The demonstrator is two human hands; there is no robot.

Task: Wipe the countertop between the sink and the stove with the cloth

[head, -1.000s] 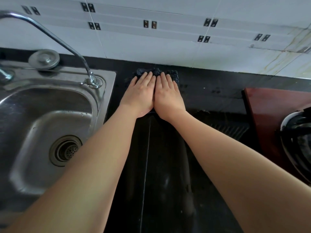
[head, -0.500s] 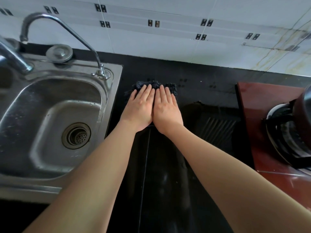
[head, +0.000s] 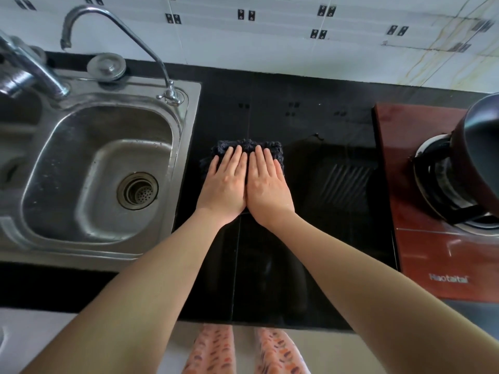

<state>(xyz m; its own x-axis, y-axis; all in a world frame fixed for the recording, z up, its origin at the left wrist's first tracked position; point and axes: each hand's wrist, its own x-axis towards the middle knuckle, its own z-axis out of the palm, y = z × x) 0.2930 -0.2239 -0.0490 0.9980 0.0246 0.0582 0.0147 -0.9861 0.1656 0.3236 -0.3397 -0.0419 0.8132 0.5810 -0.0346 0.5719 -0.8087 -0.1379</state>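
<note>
Here, left hand and right hand — flat, fingers extended — pressing dark cloth, black countertop.

One brand mark on the stove
The red stove top carries pale lettering near its front edge, seemingly "Hao taitai"

light: dim, soft daylight | glare: glossy countertop reflections | edges: wide-angle bending | blur: left faucet

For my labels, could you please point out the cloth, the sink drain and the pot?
cloth (head: 247, 144), head view, edge beyond the fingertips.
sink drain (head: 137, 190), head view, strainer centre.
pot (head: 479, 141), head view, dark side wall.
</note>
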